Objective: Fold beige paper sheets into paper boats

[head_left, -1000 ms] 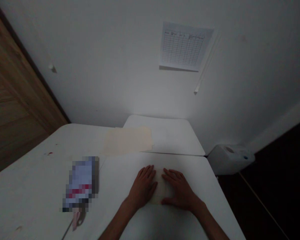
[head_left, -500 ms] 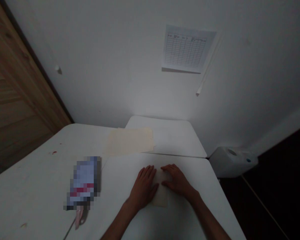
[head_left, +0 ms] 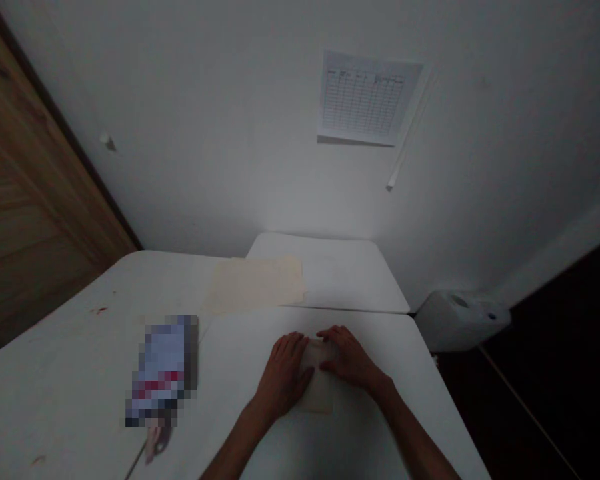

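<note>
your left hand (head_left: 284, 375) lies flat, unclenched, over the left side of the pale sheet (head_left: 318, 395), likely steadying it on the tabletop (head_left: 240, 360) between your 2 hands; your right hand (head_left: 349, 359) arches at its far corner, perhaps guiding that edge; pinching or not, i can't tell.

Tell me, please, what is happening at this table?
A person is handling a small pale sheet on the white table. The left hand rests along its left side, and the right hand has its fingers near the top right. A larger beige sheet lies beyond them, toward the wall.
</note>
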### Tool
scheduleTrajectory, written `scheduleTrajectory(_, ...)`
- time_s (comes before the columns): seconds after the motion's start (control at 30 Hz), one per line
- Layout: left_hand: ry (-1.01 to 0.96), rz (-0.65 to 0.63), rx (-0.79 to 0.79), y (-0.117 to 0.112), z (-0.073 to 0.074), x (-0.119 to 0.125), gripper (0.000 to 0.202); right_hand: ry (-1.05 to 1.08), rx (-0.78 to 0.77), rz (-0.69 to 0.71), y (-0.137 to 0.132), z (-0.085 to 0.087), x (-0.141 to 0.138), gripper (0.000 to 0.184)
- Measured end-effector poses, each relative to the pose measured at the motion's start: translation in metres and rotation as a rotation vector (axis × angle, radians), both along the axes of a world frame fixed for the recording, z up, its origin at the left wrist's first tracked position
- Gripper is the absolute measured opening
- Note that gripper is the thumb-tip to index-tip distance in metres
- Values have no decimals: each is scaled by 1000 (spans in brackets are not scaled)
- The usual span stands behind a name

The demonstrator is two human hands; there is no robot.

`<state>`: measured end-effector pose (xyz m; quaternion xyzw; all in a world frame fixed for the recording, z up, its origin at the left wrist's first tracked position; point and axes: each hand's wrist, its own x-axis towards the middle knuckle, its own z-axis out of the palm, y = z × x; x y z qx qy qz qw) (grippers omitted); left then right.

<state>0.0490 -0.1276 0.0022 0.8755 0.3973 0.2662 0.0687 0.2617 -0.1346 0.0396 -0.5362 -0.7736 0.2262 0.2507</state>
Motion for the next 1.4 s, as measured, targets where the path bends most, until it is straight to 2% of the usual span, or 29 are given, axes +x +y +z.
scheduleTrajectory(0.33, -96, 76, 68, 5, 0, -2, 39, 102, -26, 6, -6, -5, -3, 62)
scheduleTrajectory(0.53, -86, 53, 61, 7, 2, -2, 13, 118, 7, 11, -13, 0, -5, 58)
scheduleTrajectory(0.63, -97, 39, 81, 6, 3, -3, 11, 169, 6, 17, -15, 2, -7, 51)
scheduleTrajectory(0.8, -160, 17, 138, 5, 4, -3, 12, 370, -43, -102, -5, -6, -9, 29)
scheduleTrajectory(0.9, -207, -22, 216, 3, 6, -2, 12, 419, -127, -181, 8, -10, -8, 27)
scheduleTrajectory(1.2, -212, -72, 359, -6, 13, -4, 15, 416, -361, 7, 28, -7, -3, 26)
scheduleTrajectory(1.3, -194, -81, 381, -6, 16, -4, 13, 422, -379, 34, 29, -4, -3, 28)
scheduleTrajectory(1.4, -196, -83, 400, -6, 22, -5, 14, 463, -340, 1, 30, -3, -3, 32)
